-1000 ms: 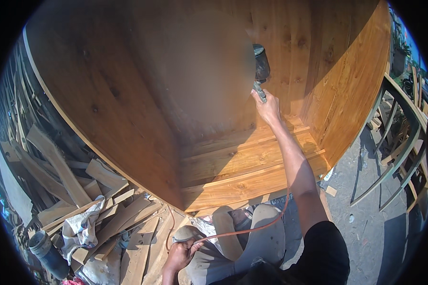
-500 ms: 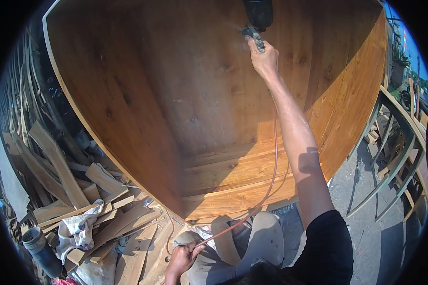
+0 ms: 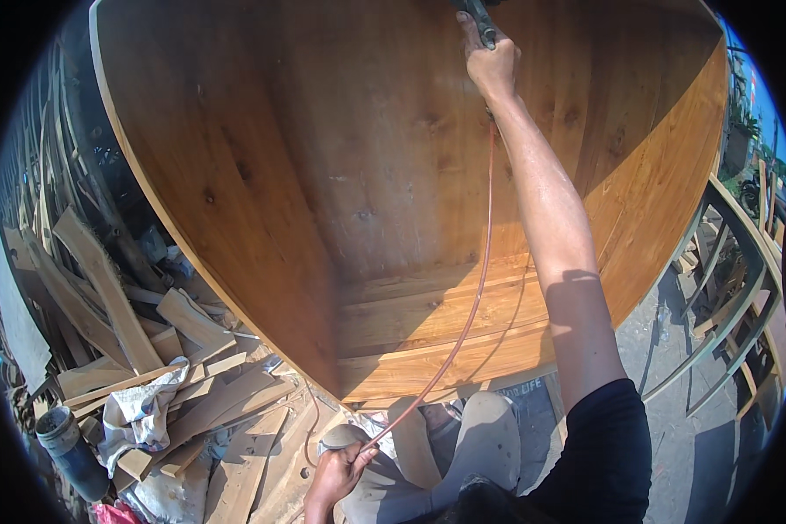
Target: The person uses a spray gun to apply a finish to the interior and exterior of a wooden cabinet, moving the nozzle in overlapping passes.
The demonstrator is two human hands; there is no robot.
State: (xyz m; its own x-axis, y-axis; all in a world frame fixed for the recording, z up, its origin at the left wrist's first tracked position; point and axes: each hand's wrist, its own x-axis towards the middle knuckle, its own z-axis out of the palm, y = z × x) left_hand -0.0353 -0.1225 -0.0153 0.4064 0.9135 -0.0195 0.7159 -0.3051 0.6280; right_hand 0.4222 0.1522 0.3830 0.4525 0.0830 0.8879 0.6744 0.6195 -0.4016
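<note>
Stretched far forward, my right hand (image 3: pixel 494 70) is closed around the grip of a spray gun (image 3: pixel 480 22), whose upper part is cut off by the picture's top edge. In front of it spreads the brown wooden inside of a large cabinet-like box (image 3: pixel 393 166), with a paler patch on its back panel. A thin reddish hose (image 3: pixel 473 319) hangs from below the gun and curves down to my left hand (image 3: pixel 339 476). That hand is closed around the hose, low near my knee.
Scrap boards (image 3: pixel 105 288) lie heaped at the left, with a white cloth (image 3: pixel 144 415) and a dark cylindrical container (image 3: pixel 70 450) among them. Curved wooden frames (image 3: pixel 742 306) stand on the grey ground at the right. The box's front edge (image 3: pixel 445 382) is close to my knees.
My right hand has moved up and farther away with the spray gun, which now partly leaves the picture. The hose hangs straighter below it. My left hand stays nearly in place.
</note>
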